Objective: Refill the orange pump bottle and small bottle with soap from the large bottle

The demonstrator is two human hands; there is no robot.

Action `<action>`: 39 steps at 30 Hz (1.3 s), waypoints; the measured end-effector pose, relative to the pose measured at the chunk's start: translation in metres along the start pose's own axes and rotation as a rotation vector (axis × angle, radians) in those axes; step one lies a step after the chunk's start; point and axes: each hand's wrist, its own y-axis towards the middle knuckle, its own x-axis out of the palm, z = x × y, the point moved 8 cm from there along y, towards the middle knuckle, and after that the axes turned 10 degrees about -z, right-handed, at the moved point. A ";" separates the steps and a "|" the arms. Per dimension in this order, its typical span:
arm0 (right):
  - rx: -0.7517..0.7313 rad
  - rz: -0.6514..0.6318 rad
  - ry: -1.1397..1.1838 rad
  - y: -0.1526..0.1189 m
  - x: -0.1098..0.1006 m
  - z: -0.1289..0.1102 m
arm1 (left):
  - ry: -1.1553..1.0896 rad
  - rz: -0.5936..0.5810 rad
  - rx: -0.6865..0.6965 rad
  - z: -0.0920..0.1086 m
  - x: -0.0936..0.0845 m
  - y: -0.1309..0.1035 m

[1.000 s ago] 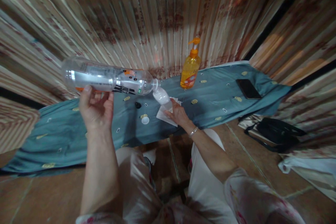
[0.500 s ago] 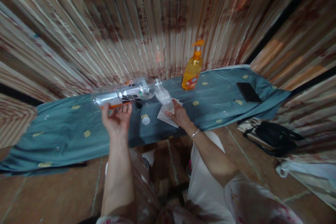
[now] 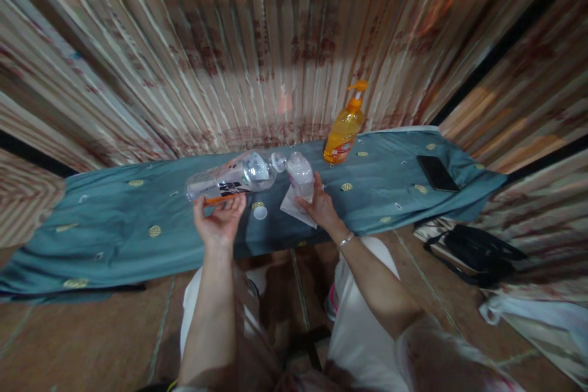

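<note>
A large clear plastic bottle with an orange and black label lies nearly level in my left hand, its neck pointing right. The fingers of that hand curl under and around its side. My right hand grips a small clear bottle, which leans toward the large one. The two bottle mouths are close together; I cannot tell whether they touch. White paper or tissue sits below the small bottle, by my right fingers. On the cloth between my hands is a round white cap.
An orange pump bottle stands at the back, right of the small bottle. Farther right lies a black phone. The teal patterned cloth covers a narrow table against a striped curtain. A black bag is at the lower right.
My left hand has brought the large bottle right and slightly lower, toward the small bottle. The small bottle has shifted slightly right in view. The whole view has moved a little.
</note>
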 end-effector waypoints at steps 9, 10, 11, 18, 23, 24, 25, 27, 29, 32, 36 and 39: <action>0.086 0.062 0.071 -0.002 -0.006 0.010 | -0.007 0.041 -0.019 0.007 -0.017 -0.004; 0.107 0.060 0.072 -0.002 -0.005 0.011 | -0.007 0.037 -0.023 0.006 -0.019 -0.003; 0.131 0.055 0.071 -0.003 -0.004 0.012 | -0.005 0.036 -0.029 0.005 -0.020 -0.003; 0.159 0.077 0.073 -0.007 -0.004 0.012 | -0.023 0.051 -0.079 -0.005 -0.028 0.000; 0.175 0.057 0.087 -0.008 -0.005 0.011 | -0.075 0.048 -0.125 -0.018 -0.034 0.003; 0.182 0.048 0.084 -0.008 -0.005 0.011 | -0.090 0.048 -0.145 -0.021 -0.035 0.003; 0.186 0.040 0.081 -0.007 -0.005 0.010 | -0.110 0.048 -0.165 -0.025 -0.036 0.004; 0.196 0.035 0.068 -0.007 -0.005 0.009 | -0.158 0.043 -0.202 -0.032 -0.036 0.004; 0.217 0.042 0.049 -0.007 -0.007 0.009 | -0.214 0.029 -0.224 -0.037 -0.034 0.005; 0.261 0.035 0.026 -0.009 -0.007 0.011 | -0.303 0.003 -0.230 -0.043 -0.028 0.008; 0.269 0.029 0.021 -0.010 -0.008 0.012 | -0.396 -0.005 -0.234 -0.050 -0.023 0.013; 0.250 0.030 0.023 -0.012 -0.008 0.011 | -0.431 -0.004 -0.234 -0.053 -0.025 0.016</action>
